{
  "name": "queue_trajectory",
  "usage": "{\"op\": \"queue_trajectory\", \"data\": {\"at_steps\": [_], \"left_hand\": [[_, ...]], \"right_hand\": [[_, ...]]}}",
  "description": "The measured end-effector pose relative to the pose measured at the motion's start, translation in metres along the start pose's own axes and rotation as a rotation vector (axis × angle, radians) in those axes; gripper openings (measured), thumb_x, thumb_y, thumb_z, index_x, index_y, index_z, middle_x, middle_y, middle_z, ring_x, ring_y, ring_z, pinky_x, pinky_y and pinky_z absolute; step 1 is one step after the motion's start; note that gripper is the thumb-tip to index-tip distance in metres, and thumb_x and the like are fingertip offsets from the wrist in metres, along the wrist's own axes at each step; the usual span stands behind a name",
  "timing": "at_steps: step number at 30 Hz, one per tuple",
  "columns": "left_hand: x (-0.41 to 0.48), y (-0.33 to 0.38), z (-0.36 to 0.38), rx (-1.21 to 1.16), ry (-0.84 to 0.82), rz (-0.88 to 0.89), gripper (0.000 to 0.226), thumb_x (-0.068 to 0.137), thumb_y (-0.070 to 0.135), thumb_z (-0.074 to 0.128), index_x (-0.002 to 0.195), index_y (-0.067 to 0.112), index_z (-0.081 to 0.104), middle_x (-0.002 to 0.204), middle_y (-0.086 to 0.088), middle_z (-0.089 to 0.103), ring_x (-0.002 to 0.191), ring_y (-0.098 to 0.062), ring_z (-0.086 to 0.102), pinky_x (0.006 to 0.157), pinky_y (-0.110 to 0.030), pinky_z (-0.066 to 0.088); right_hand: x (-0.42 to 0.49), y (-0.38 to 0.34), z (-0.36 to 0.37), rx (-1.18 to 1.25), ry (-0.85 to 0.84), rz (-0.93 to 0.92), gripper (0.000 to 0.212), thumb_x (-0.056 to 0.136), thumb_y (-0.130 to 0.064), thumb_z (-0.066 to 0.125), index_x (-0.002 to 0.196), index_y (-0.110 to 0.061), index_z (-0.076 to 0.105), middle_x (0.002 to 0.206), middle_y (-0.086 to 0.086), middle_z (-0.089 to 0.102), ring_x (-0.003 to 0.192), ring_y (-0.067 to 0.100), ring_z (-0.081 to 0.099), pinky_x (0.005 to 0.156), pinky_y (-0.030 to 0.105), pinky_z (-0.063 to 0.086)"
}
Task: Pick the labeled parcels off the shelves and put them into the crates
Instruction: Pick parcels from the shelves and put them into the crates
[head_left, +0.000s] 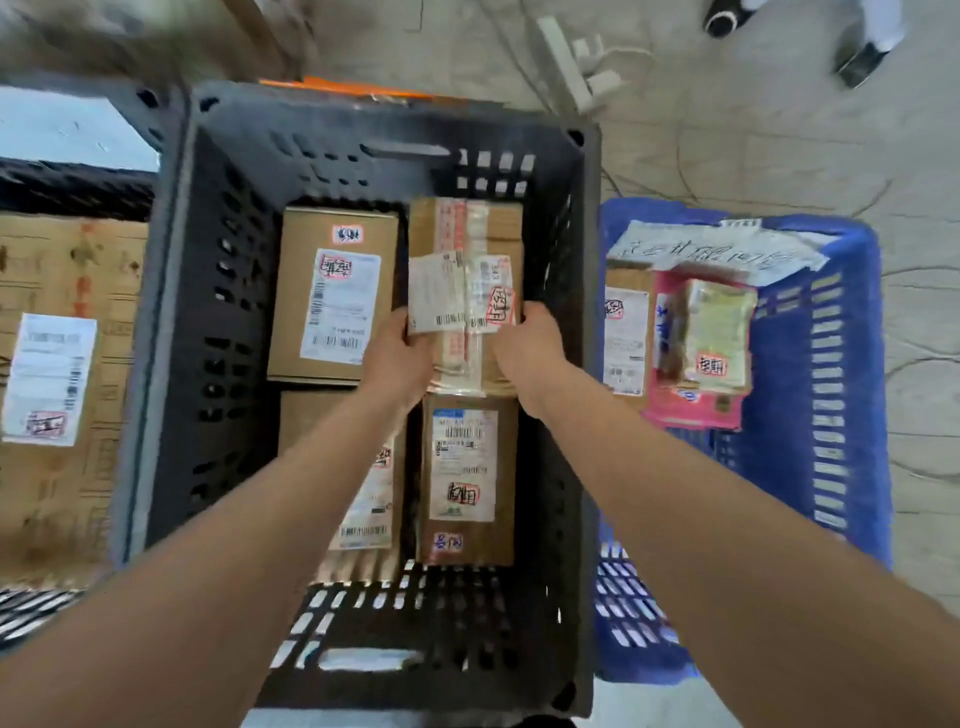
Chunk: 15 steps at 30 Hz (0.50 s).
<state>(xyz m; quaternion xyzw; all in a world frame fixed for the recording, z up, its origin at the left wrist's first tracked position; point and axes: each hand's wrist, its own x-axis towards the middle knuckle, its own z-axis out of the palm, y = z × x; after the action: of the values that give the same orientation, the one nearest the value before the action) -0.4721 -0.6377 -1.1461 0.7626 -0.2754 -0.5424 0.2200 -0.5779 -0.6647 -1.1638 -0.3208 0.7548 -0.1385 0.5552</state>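
While left (397, 358) and right hands (524, 353) grip it, the taped brown parcel (498, 228) bears white labels (436, 293).

We get soft, even light w/ no hard shadows; the inner walls of the black crate (218, 312) read dim. The pale floor (779, 130) is bright, slightly washed out. Motion blur smears the top-left corner, and fine print is mushy. Wide-angle distortion bows the edges, esp. at the blue crate (852, 364).
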Motion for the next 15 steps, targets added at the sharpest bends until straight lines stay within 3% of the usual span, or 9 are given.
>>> {"op": "queue_trajectory", "data": {"at_steps": [3, 4, 6, 9, 12, 15], "left_hand": [[0.041, -0.016, 0.015, -0.006, -0.034, 0.019, 0.037, 0.098, 0.014, 0.042, 0.135, 0.014, 0.045, 0.123, -0.004, 0.059, 0.095, -0.013, 0.055, 0.072, -0.019, 0.045], [0.050, -0.021, 0.019, -0.020, -0.056, 0.019, 0.038, 0.098, 0.016, 0.043, 0.136, 0.014, 0.043, 0.123, -0.003, 0.059, 0.095, -0.013, 0.055, 0.065, -0.013, 0.045], [0.060, -0.029, 0.024, -0.008, -0.084, 0.036, 0.039, 0.098, 0.017, 0.042, 0.137, 0.016, 0.043, 0.120, 0.002, 0.057, 0.097, -0.013, 0.055, 0.059, -0.008, 0.043], [0.062, -0.032, 0.022, -0.010, -0.080, 0.044, 0.040, 0.099, 0.019, 0.037, 0.139, 0.014, 0.038, 0.132, -0.002, 0.053, 0.119, -0.020, 0.051, 0.085, -0.019, 0.038], [0.028, -0.027, 0.004, -0.020, -0.031, 0.000, 0.044, 0.100, 0.025, 0.035, 0.143, 0.012, 0.034, 0.141, -0.004, 0.045, 0.131, -0.021, 0.042, 0.091, -0.020, 0.030], [-0.039, -0.015, -0.033, -0.074, 0.033, -0.114, 0.044, 0.100, 0.030, 0.037, 0.139, 0.011, 0.040, 0.143, -0.005, 0.045, 0.127, -0.023, 0.044, 0.094, -0.024, 0.032]], "right_hand": [[0.045, 0.009, 0.013, -0.003, 0.045, 0.002, 0.028, 0.094, -0.008, 0.039, 0.120, -0.003, 0.049, 0.114, 0.014, 0.059, 0.100, 0.029, 0.059, 0.085, 0.032, 0.051], [0.055, 0.014, 0.017, -0.006, 0.045, 0.012, 0.028, 0.094, -0.008, 0.039, 0.119, -0.003, 0.050, 0.108, 0.012, 0.059, 0.088, 0.025, 0.059, 0.071, 0.025, 0.053], [0.067, 0.022, 0.023, -0.036, 0.046, 0.003, 0.026, 0.093, -0.008, 0.042, 0.114, -0.003, 0.054, 0.099, 0.007, 0.060, 0.069, 0.017, 0.053, 0.046, 0.021, 0.041], [0.067, 0.025, 0.023, -0.042, 0.041, -0.033, 0.020, 0.092, -0.011, 0.048, 0.111, -0.006, 0.053, 0.098, 0.003, 0.059, 0.079, 0.018, 0.052, 0.052, 0.023, 0.038], [0.032, 0.014, 0.015, -0.069, 0.030, -0.048, 0.011, 0.093, -0.015, 0.048, 0.099, -0.011, 0.056, 0.092, 0.000, 0.061, 0.079, 0.017, 0.058, 0.059, 0.026, 0.044], [-0.029, -0.010, 0.010, -0.150, -0.017, -0.042, 0.028, 0.095, -0.008, 0.040, 0.116, -0.009, 0.057, 0.105, 0.009, 0.065, 0.086, 0.023, 0.061, 0.060, 0.026, 0.042]]}}
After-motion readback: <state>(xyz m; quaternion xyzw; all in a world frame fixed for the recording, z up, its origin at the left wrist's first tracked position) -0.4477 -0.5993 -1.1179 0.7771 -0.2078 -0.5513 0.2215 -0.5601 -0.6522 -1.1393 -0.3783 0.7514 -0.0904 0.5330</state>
